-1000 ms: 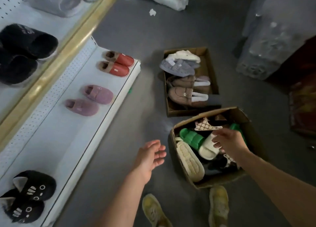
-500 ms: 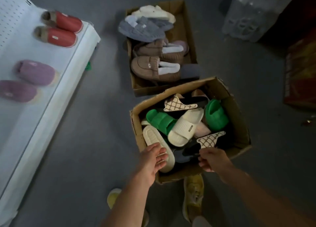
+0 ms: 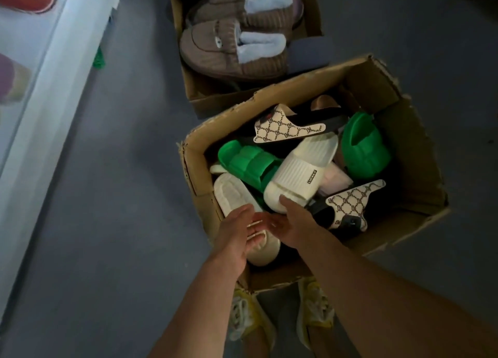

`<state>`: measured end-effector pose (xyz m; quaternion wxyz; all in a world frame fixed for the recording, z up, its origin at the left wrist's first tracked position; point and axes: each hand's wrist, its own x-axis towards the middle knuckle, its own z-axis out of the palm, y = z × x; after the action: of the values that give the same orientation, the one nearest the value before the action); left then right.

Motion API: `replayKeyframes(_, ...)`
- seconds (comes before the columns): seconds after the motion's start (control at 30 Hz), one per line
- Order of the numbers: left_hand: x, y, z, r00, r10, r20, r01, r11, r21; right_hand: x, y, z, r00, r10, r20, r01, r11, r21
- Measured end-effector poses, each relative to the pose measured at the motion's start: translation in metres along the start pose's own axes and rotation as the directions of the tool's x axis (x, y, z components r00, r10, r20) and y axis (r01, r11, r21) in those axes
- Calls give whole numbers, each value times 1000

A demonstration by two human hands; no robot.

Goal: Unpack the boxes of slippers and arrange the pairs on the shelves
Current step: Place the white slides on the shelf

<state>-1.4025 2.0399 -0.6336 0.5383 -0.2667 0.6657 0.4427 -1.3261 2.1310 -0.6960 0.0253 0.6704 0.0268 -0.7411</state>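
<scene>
Both hands reach into the near cardboard box [image 3: 420, 174] of mixed slippers

The right hand [image 3: 292, 223] touches the toe end of the upper cream slipper [image 3: 301, 170], thumb on top; its fingers are hidden, so the grip cannot be told. That slipper's long axis runs from the box's near-left side to its far-right corner. The left hand [image 3: 237, 233], fingers loosely straight, hovers over the second cream slipper [image 3: 231, 196], sole up along the left wall. Green slippers [image 3: 248, 162] lie beneath
</scene>
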Motion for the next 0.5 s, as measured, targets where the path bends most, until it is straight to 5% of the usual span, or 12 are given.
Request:
replayKeyframes(0.17, 1, 2, 6, 1000, 24, 19, -25, 1000, 8, -10, 4, 5, 977, -167, -134, 171, 985, 20)
replayKeyframes(0.5, -24, 20, 12, 983, 138, 125, -161, 966, 204, -88, 33, -24, 995, -51, 86, 46, 997, 66)
